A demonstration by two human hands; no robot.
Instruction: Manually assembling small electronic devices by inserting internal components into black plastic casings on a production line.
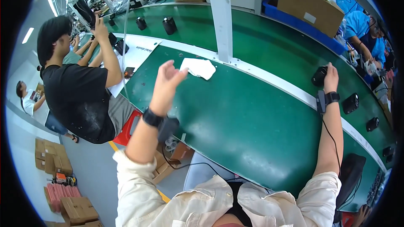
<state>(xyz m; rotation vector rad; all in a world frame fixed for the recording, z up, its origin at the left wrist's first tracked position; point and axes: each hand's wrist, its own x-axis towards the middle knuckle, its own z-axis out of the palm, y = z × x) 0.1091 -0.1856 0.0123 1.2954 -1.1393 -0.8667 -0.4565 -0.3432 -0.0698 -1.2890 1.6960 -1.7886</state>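
Note:
My right hand (331,78) reaches over the far green strip and has its fingers against the right side of a small black boxy device (320,75), gripping it. Part of that device is hidden by the fingers. My left hand (165,85) is raised above the left part of the green table, thumb and fingers apart and loosely bent, with nothing in it. Just beyond it lies a crumpled white cloth (198,68). Both wrists wear dark straps with small black modules.
More black devices (350,103) stand along the green conveyor (269,38). A white post (219,17) rises at the table's far edge. On the left, a person in black (78,88) holds up a dark object. Cardboard boxes (311,6) sit behind; a cable runs from my wrists.

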